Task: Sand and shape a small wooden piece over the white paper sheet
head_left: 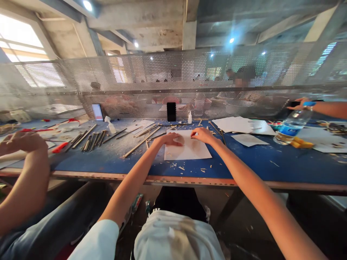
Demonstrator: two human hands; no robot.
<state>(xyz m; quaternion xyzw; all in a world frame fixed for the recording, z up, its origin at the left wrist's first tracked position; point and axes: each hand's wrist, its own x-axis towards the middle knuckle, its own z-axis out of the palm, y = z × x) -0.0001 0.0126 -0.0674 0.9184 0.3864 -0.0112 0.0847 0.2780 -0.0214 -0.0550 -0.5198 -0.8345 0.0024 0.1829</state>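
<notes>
Head view. My left hand is open, fingers spread flat on one white sheet, nothing gripped. My right hand is half curled at the sheet's far edge; whether it pinches anything, I cannot tell. The sheet lies near the middle of the bench, just in from its near edge.

Around it: wooden sticks and tools crowd the left side, too jumbled to count; shavings lie between sheet and near edge. By the bench's far edge: one black phone, upright, and two small white bottles, one each side. Right: a pile of papers, one smaller sheet, one tilted water bottle, yellow pieces beside it. Two co-workers' arms, one reaching in at each side. A perforated screen closes off the far side.
</notes>
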